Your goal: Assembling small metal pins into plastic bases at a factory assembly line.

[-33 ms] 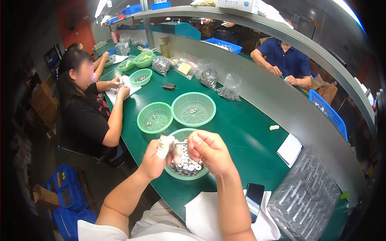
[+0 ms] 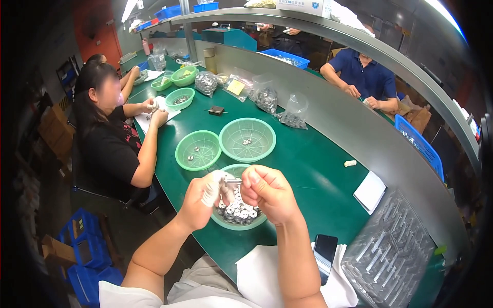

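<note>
My left hand (image 2: 203, 197) and my right hand (image 2: 268, 192) are raised together above a green basket (image 2: 231, 222) full of small round metal parts (image 2: 237, 211). Between the fingertips of both hands sits a small metal part (image 2: 232, 180); the left thumb and finger wear white finger covers. Both hands pinch this piece just over the basket. Two more green baskets stand beyond: a smaller one (image 2: 197, 150) on the left and a larger one (image 2: 247, 139) on the right, each with a few metal parts inside.
A person in black (image 2: 110, 141) sits at my left working over white paper. Another person in blue (image 2: 362, 77) sits across the grey divider (image 2: 359, 128). A phone (image 2: 324, 256), white cloth (image 2: 262, 280), clear plastic tray (image 2: 393, 251) and white pad (image 2: 371, 191) lie at my right.
</note>
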Action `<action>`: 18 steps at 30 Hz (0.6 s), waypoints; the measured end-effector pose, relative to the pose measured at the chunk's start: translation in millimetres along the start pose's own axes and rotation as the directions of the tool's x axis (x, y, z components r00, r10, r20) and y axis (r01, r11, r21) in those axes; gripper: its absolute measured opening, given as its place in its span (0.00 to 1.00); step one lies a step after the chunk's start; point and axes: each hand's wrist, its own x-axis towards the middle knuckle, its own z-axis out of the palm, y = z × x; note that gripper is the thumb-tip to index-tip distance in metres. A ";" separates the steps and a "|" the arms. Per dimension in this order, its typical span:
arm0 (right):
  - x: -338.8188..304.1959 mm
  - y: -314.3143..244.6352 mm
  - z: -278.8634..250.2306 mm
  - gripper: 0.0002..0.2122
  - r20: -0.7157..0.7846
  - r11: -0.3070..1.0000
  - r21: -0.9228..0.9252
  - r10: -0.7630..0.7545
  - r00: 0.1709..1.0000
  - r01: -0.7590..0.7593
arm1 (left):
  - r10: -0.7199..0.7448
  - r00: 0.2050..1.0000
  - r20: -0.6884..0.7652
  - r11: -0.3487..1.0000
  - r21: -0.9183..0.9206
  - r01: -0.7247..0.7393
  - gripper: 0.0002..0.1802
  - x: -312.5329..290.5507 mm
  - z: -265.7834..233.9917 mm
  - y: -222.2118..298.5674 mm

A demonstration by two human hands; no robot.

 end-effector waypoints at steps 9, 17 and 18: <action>-3.0 -12.4 -1.0 0.13 0.020 0.993 0.081 0.079 0.997 -0.081 | 0.510 0.850 0.131 0.580 0.678 -0.452 0.15 4.0 -2.3 6.4; -4.3 -12.7 -1.9 0.13 0.064 0.997 0.049 0.055 0.996 -0.058 | 0.278 0.959 0.061 0.865 0.419 -0.277 0.13 2.0 3.6 11.1; -5.1 -13.6 -1.9 0.13 0.045 0.997 0.048 0.058 0.997 -0.060 | 0.238 0.968 0.084 0.861 0.442 -0.250 0.15 2.0 3.2 13.9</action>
